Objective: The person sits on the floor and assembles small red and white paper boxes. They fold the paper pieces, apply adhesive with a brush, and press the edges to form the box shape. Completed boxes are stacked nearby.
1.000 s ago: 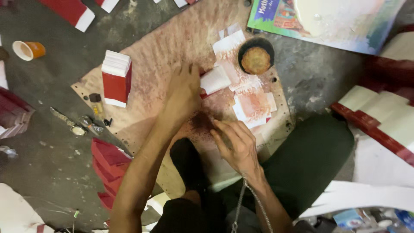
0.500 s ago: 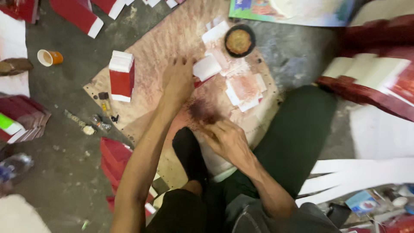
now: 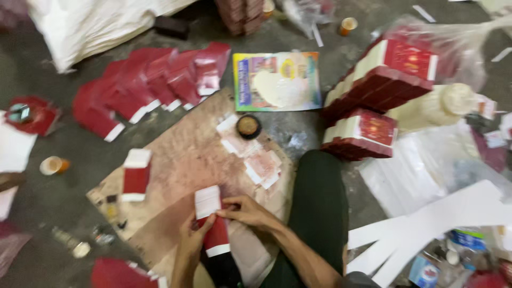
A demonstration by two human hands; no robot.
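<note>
Folding step in hand, apparently. Left hand [image 3: 191, 234] and right hand [image 3: 246, 212] both pinching flat red-and-white paper packet [image 3: 212, 221] over stained brown cardboard sheet [image 3: 176, 160]. Small round glue tin [image 3: 248, 126] at sheet's far edge. Next likely needs crease pressed flat.

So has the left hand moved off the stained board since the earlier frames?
Yes. The left hand has pulled back from near the small round dish toward the board's near edge, where it holds a red and white packet with the right hand.
</note>
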